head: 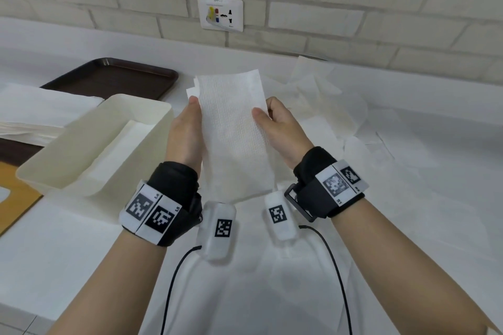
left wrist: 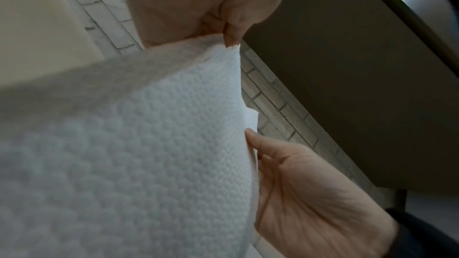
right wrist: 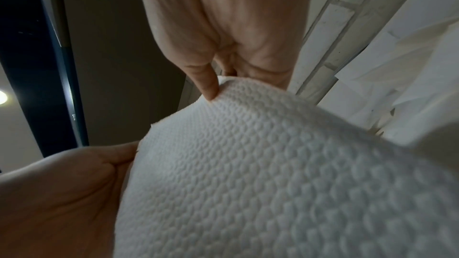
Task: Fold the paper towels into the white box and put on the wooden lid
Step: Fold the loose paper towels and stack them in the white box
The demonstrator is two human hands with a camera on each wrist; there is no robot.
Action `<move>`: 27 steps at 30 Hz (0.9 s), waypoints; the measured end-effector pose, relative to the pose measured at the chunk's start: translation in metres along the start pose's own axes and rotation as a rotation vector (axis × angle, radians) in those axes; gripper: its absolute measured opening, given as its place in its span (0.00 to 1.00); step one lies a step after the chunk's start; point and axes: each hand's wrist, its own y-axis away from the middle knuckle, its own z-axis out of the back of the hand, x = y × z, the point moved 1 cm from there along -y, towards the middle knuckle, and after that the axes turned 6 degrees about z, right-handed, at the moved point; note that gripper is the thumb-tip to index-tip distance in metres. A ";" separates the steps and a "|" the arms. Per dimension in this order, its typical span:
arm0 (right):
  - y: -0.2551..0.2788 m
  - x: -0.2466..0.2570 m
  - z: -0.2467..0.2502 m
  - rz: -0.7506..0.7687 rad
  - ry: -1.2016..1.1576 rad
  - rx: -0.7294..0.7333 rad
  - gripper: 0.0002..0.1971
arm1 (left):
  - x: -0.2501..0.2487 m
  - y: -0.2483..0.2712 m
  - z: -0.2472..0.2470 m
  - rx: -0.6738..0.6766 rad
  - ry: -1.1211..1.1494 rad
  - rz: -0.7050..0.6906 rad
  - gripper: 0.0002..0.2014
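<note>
I hold one folded paper towel (head: 234,130) upright in the air above the counter (head: 408,171), between both hands. My left hand (head: 185,130) grips its left edge, thumb in front and fingers (left wrist: 233,32) curled behind; my right hand (head: 277,128) pinches the right edge the same way, thumb on the near face. Both sets of fingers are clamped on the towel. The right wrist view shows a fingertip (right wrist: 206,83) pressing the embossed sheet at its upper edge. I judge the two-handed hold serves to keep the layers aligned, since stray edges show at the upper left corner, and to square the fold before it goes down.

The white box (head: 152,114) stands open just left of my left hand, touching nothing I hold, and a flat white layer lies on its floor. Its position close by makes for a short transfer. A stack of paper towels (head: 40,111) lies beyond it on a dark brown tray (head: 114,76). Loose sheets (head: 326,95) lie spread on the counter to the right. A tan wooden board (head: 16,198) at the far left edge is probably the wooden lid; it is not yet on the box.

Writing: the wrist bands (head: 152,212) carry black-and-white square codes with small characters I read as "L4" and "L5". The wall socket plate (head: 220,13) bears small print, too blurred to read.
</note>
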 end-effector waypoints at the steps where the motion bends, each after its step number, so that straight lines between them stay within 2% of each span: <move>1: -0.001 -0.001 -0.003 -0.006 0.000 0.004 0.08 | 0.001 -0.002 0.001 -0.005 -0.003 0.004 0.21; 4: -0.005 -0.006 -0.010 -0.026 -0.018 0.004 0.09 | 0.002 -0.005 0.002 -0.016 -0.004 -0.004 0.21; 7: -0.010 -0.009 -0.015 -0.012 -0.013 -0.032 0.06 | 0.004 -0.006 0.004 -0.034 -0.022 -0.056 0.28; 8: -0.011 -0.009 -0.015 0.000 -0.010 -0.045 0.05 | 0.005 -0.004 0.004 -0.028 -0.063 -0.093 0.27; 11: -0.016 -0.009 -0.016 0.024 0.027 -0.039 0.07 | 0.011 -0.003 0.008 -0.019 -0.173 -0.187 0.10; 13: -0.021 -0.013 -0.013 0.023 0.097 -0.031 0.04 | 0.016 -0.005 0.015 -0.092 -0.234 -0.212 0.12; 15: -0.025 -0.026 -0.009 0.030 0.358 0.062 0.12 | 0.017 -0.006 0.023 -0.148 -0.279 -0.231 0.13; 18: -0.026 -0.048 -0.014 0.081 1.062 0.416 0.30 | 0.018 -0.008 0.031 -0.171 -0.300 -0.227 0.14; 20: -0.029 -0.056 -0.022 0.095 1.248 0.539 0.35 | 0.020 -0.008 0.034 -0.178 -0.303 -0.220 0.15; 22: -0.034 -0.061 -0.030 0.118 1.331 0.541 0.31 | 0.022 -0.009 0.036 -0.175 -0.301 -0.211 0.15; 25: -0.036 -0.058 -0.037 0.137 1.325 0.474 0.10 | 0.024 -0.009 0.038 -0.165 -0.291 -0.195 0.15; 27: -0.035 -0.051 -0.036 0.102 1.235 0.444 0.15 | 0.023 -0.009 0.041 -0.173 -0.275 -0.194 0.15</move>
